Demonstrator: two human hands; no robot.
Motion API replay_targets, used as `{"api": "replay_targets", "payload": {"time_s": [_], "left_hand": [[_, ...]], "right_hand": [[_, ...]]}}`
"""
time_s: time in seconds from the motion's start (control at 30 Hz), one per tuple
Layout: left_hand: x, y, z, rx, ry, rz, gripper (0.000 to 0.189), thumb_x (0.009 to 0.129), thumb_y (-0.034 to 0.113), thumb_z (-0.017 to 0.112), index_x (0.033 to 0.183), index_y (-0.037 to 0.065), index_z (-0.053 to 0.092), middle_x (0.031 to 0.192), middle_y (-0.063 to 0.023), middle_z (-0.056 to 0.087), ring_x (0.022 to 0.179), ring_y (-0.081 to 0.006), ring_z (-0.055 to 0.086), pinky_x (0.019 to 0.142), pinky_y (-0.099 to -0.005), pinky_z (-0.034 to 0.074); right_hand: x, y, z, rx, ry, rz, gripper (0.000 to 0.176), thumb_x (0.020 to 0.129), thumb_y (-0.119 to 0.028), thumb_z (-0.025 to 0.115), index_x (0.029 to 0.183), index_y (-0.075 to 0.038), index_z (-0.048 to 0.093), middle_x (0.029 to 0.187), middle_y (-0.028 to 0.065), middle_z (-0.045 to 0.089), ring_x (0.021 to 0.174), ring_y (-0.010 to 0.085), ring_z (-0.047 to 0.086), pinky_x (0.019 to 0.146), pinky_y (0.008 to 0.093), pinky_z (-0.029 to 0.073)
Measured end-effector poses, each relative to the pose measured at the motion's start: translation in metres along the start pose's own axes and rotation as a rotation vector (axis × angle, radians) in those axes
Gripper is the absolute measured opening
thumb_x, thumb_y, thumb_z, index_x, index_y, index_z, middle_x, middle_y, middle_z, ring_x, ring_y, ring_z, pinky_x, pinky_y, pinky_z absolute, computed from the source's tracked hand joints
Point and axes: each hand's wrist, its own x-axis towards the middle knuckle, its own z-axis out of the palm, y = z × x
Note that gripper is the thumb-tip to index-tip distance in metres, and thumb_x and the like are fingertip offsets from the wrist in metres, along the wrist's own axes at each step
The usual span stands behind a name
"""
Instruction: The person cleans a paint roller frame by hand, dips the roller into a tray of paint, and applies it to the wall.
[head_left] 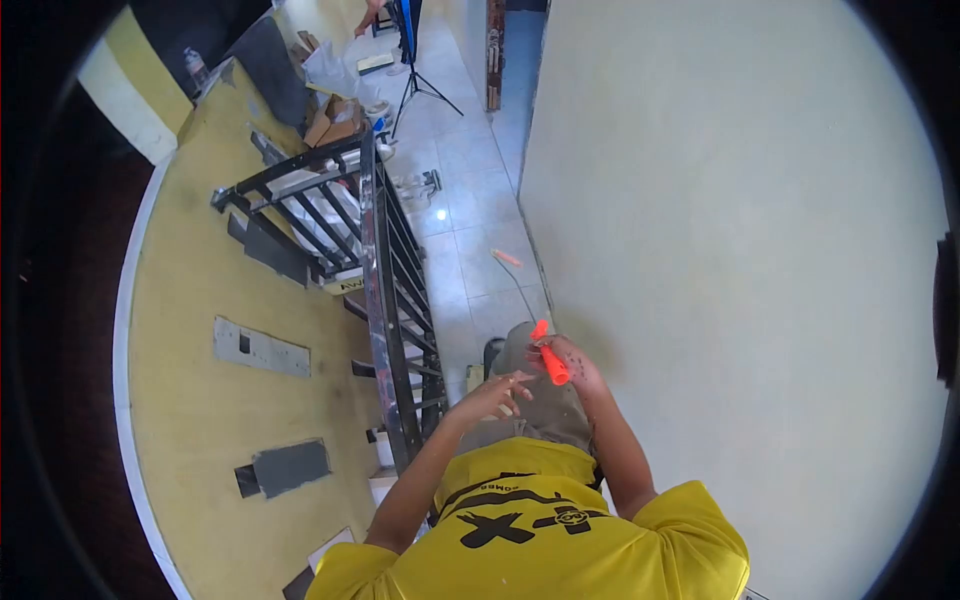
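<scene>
In the head view my right hand (572, 362) is closed around the bright orange handle of a small paint roller (554, 366). The roller's thin wire frame runs forward from the handle to a small pinkish roller head, which shows above the tiled floor near the wall's base. My left hand (491, 398) is just left of the handle, fingers apart and nothing in them. Whether its fingertips touch the handle is hard to tell. Both hands are in front of my legs.
A white wall (730, 250) rises close on my right. Along my left runs a black metal railing (376, 270), with a yellow, grey-patched wall (190, 350) beyond it. Ahead on the floor (485, 255) stand a tripod (413, 85) and a cardboard box (333, 122); part of another person shows at the top.
</scene>
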Motion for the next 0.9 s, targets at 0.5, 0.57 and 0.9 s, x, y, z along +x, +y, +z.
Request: {"api": "replay_targets", "payload": {"time_s": [0.5,0.57,0.9], "left_hand": [[0.255,0.036,-0.294,-1.177,0.315,-0.025,0.041,0.094,0.044,0.037,0.101,0.009,0.056,0.090,-0.0060,0.058,0.068,-0.0211,0.055,0.064,-0.0352,0.046],[0.297,0.050,-0.345,-0.676,0.660,-0.331,0.040,0.091,0.045,0.040,0.102,0.010,0.056,0.091,-0.0054,0.055,0.065,-0.0205,0.052,0.057,-0.0349,0.045],[0.380,0.247,-0.444,-0.576,0.401,-0.126,0.038,0.092,0.041,0.041,0.107,0.010,0.057,0.097,-0.0058,0.053,0.082,-0.0204,0.052,0.068,-0.0358,0.047]], "right_hand": [[0.293,-0.029,-0.153,-0.105,-0.148,0.411,0.024,0.090,-0.033,0.056,0.079,-0.012,0.056,0.058,-0.0007,0.049,0.049,0.0118,0.049,0.044,0.0277,0.039],[0.292,-0.084,-0.110,-0.548,0.048,0.707,0.026,0.089,-0.038,0.055,0.084,-0.013,0.054,0.051,0.0000,0.043,0.041,0.0140,0.043,0.038,0.0305,0.035],[0.346,-0.022,-0.173,-0.364,0.278,0.567,0.019,0.085,-0.026,0.060,0.096,-0.010,0.061,0.065,0.0046,0.055,0.052,0.0203,0.053,0.049,0.0337,0.046]]}}
